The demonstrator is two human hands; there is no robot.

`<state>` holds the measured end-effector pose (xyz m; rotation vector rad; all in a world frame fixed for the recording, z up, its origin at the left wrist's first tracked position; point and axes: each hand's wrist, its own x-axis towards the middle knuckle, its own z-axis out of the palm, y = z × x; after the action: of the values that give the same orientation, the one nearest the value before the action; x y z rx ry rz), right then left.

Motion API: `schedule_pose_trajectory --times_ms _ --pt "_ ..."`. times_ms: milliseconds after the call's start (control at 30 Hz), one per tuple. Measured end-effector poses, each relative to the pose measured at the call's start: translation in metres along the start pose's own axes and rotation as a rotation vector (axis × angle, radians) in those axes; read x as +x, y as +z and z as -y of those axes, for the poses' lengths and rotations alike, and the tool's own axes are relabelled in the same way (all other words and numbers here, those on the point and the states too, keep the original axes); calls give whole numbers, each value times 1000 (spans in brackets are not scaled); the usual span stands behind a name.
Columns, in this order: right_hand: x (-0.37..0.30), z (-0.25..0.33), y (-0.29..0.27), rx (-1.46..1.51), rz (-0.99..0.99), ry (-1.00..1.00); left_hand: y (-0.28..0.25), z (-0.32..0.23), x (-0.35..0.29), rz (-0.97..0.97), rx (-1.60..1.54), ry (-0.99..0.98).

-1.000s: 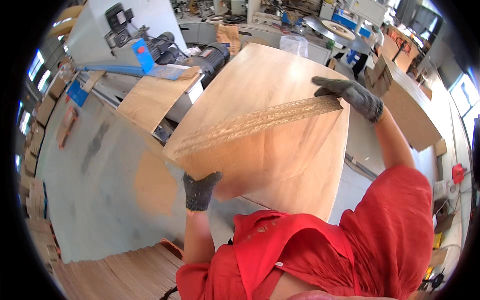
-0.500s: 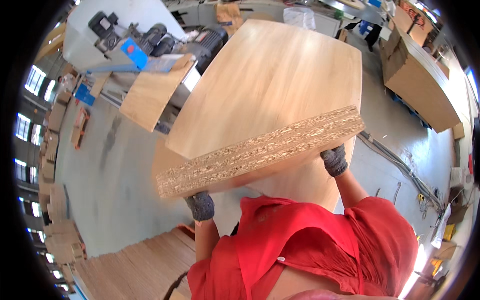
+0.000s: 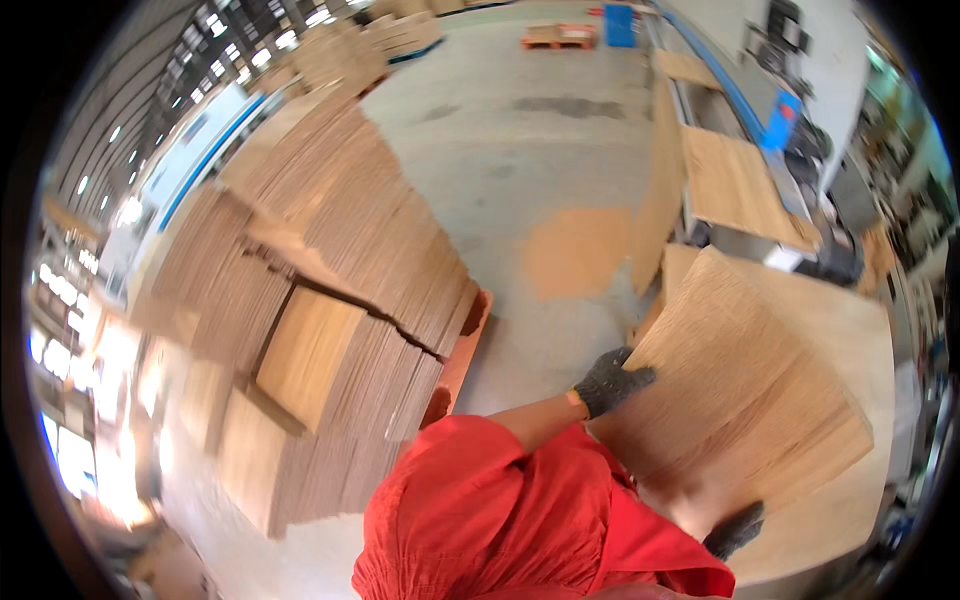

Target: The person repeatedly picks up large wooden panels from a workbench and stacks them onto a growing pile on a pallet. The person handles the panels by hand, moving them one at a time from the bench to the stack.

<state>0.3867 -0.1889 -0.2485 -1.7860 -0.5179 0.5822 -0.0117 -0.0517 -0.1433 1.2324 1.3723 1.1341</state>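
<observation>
Person with wooden panel beside a desk, seen from the head. Compared with the view half a second ago, the body and head have turned to the left: the stacked boards (image 3: 390,230) on their orange pallet (image 3: 460,362), earlier only at the lower left margin, now fill the left half of the view, and the desk (image 3: 835,530) has passed to the right. The wooden panel (image 3: 750,370) now presents its broad, grained face instead of its rough chipboard edge. The change suggests that the panel is in mid-handling rather than at rest.

The panel lies at a slant over the near part of the desk, in front of the person and well apart from the stacked boards; whether it touches the desk cannot be told. The left forearm reaches out from the red sleeve (image 3: 490,470), and the gloved left hand (image 3: 612,382) is closed about the panel's left edge, with a finger or thumb over the upper face. The gloved right hand (image 3: 735,531) sits low at the panel's near edge, its forearm partly hidden. Blur and overlap obscure its fingers, so its grip cannot be told with confidence.
</observation>
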Motion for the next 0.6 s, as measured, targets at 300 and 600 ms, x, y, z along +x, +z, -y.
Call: schedule_pose_trajectory --times_ms 300,600 --pt "-62 169 136 338 1077 -203 -148 -79 -67 -420 251 -206" --pt "-199 262 309 838 1576 308 -345 -201 -108 -315 627 -335"
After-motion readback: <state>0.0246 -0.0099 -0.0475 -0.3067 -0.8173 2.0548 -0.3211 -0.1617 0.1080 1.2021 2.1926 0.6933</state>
